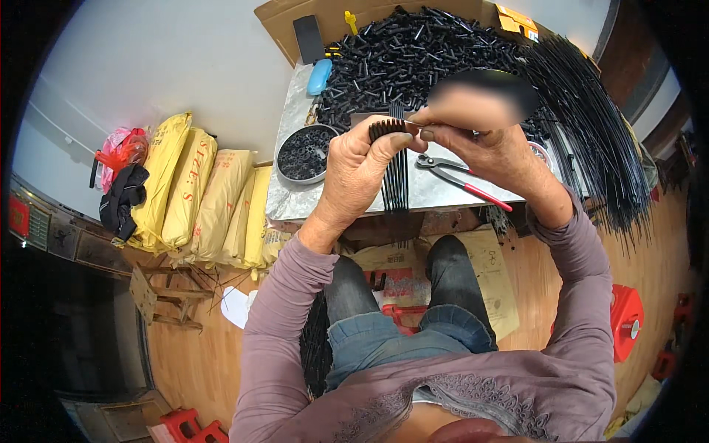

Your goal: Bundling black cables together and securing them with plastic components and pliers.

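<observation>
My left hand (362,159) is closed around a row of thin black rods (396,188), its thumb pressed across them near their upper ends. The rods hang down past the table's front edge. Close beside those ends, my right hand (484,151) is closed, thumb against fingers. Something thin and pale seems to show at its fingertips, too small to name. Part of the area above that hand is blurred. Below it, pliers (484,193) with red handles lie on the table (288,203). A round bowl (301,181) of small black rings stands left of my left hand.
A large heap of short black tubes (413,55) covers the table's back. Long black rods (598,140) overhang its right side. A blue case (319,77) lies at the left. Yellow sacks (190,192) lean on the wall near a wooden stool (173,292). A red container (626,323) stands right.
</observation>
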The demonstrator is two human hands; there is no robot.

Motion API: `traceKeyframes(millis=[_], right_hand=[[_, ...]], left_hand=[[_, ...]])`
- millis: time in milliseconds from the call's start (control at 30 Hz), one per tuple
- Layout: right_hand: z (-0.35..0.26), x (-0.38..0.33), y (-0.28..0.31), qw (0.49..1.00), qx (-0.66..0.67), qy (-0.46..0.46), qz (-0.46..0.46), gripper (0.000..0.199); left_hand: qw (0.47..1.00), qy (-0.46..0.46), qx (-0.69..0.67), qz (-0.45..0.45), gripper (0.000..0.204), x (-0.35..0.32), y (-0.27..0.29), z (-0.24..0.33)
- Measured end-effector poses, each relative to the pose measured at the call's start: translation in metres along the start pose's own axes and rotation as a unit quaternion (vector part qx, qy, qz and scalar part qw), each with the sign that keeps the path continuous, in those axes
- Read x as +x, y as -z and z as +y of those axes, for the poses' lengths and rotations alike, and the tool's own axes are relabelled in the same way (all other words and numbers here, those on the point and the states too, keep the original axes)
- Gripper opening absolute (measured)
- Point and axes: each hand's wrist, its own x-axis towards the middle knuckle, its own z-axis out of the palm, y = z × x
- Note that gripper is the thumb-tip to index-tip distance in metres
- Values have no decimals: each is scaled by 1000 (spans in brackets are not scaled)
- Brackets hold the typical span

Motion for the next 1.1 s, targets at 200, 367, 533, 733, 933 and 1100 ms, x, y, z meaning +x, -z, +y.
traceKeyframes(millis=[200, 367, 533, 733, 933, 1100], right_hand=[[-8, 10, 11, 989, -110, 103, -3, 19], [5, 13, 14, 987, -92, 129, -17, 17], [4, 17, 10, 990, -67, 121, -26, 17], [5, 24, 4, 983, -86, 159, -19, 19], [-2, 23, -6, 993, -35, 113, -13, 21], [3, 30, -3, 985, -66, 156, -28, 21]], left_hand=[[999, 4, 37, -24, 19, 1, -3, 6], [999, 0, -10, -49, 20, 5, -3, 1], [993, 9, 51, -104, 20, 9, 10, 6], [987, 32, 65, -140, 21, 14, 22, 15], [978, -34, 152, -142, 21, 12, 26, 12], [971, -29, 135, -195, 22, 16, 32, 11]])
